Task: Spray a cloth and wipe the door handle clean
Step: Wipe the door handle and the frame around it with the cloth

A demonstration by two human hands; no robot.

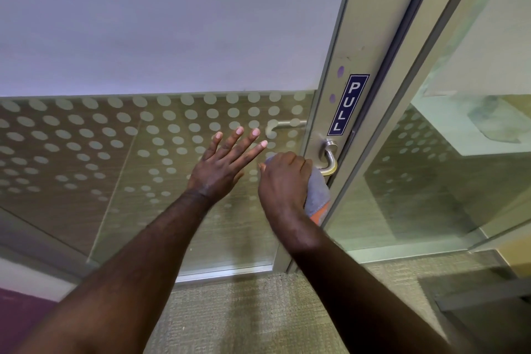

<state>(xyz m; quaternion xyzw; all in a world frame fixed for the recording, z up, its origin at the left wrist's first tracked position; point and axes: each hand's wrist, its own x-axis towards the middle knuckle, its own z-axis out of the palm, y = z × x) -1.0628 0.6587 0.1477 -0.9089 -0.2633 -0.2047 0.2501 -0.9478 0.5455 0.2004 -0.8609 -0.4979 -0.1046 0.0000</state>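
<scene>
Gripping the cloth (317,191) over the door handle (330,159) — right hand (283,181).

We held our right hand (283,178) curled round a grey cloth (318,191) with an orange edge, pressing it onto the lever of the metal door handle (330,156). Our left hand (222,162) lay flat, fingers spread, against the glass door (161,37), whose lower part carried frosted dots. A blue PULL sticker (348,105) sat on the door frame (370,26) just above the handle. Carpet (244,316) covered the floor below our arms.
</scene>
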